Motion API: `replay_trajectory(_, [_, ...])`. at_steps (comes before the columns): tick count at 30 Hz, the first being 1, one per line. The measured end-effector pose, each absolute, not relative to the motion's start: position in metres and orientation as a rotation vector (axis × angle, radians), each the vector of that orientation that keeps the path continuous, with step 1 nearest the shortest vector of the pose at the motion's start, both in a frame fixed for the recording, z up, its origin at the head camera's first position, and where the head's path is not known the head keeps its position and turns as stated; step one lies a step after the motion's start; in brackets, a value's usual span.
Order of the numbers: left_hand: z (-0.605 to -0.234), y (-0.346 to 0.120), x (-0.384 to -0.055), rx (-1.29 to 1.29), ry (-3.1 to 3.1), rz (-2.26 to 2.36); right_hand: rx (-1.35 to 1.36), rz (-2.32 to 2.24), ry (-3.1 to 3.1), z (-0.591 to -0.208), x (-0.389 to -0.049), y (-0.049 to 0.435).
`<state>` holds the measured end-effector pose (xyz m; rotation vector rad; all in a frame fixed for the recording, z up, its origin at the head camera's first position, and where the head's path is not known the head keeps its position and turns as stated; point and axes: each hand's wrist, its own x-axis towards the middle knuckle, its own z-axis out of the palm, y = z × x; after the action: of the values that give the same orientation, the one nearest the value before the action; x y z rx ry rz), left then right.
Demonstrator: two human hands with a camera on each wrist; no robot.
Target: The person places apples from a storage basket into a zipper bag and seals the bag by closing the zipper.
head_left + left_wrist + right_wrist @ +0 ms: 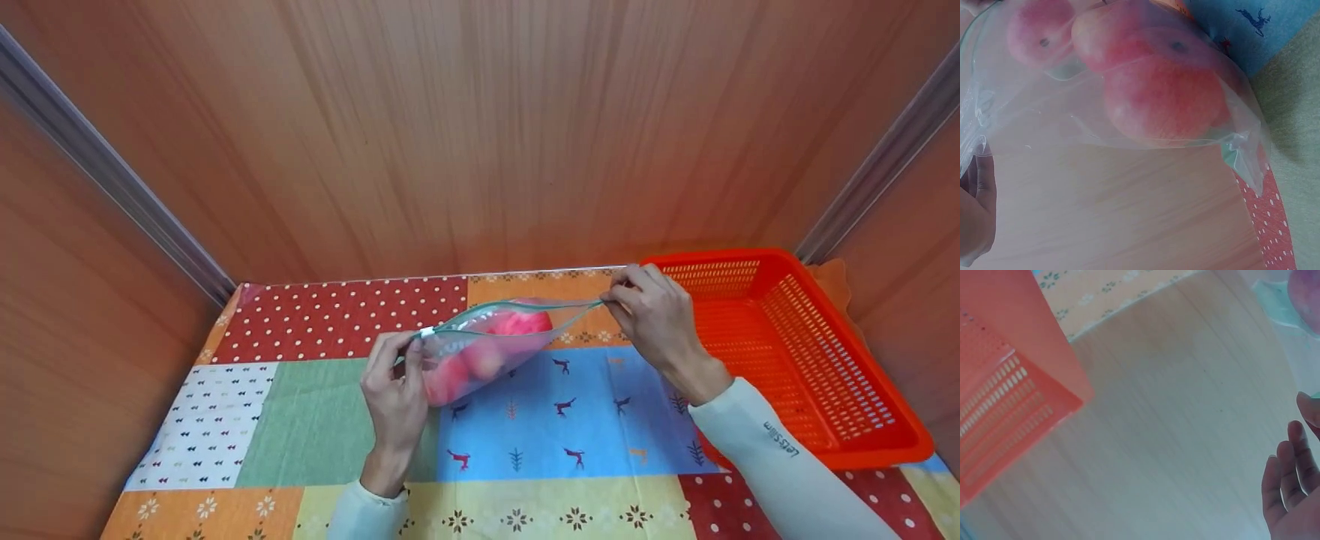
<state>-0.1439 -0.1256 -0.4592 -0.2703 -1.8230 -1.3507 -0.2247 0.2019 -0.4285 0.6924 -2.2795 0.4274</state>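
Observation:
A clear zip bag (525, 343) with a green seal hangs between both hands, its mouth partly parted. Several red apples (1165, 101) lie inside it; in the head view they look pink through the plastic (452, 379). My left hand (397, 397) pinches the bag's left top corner, beside a white slider (427, 331) on the seal. At the opposite corner, my right hand (656, 319) pinches the end of the seal between thumb and fingers. In the right wrist view the right hand (1297, 489) shows only partly at the edge.
To the right stands an orange-red plastic basket (780, 360) with slotted walls, close beside the right forearm. A patchwork cloth (322, 420) covers the table. Wood-grain panels (465, 150) rise behind and at both sides.

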Motion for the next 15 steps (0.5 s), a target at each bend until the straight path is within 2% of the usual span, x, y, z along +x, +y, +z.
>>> replay_trajectory(15, [-0.446, -0.12, -0.15, -0.266, -1.816, -1.375, 0.641, 0.477, -2.271, -0.413, -0.216, 0.216])
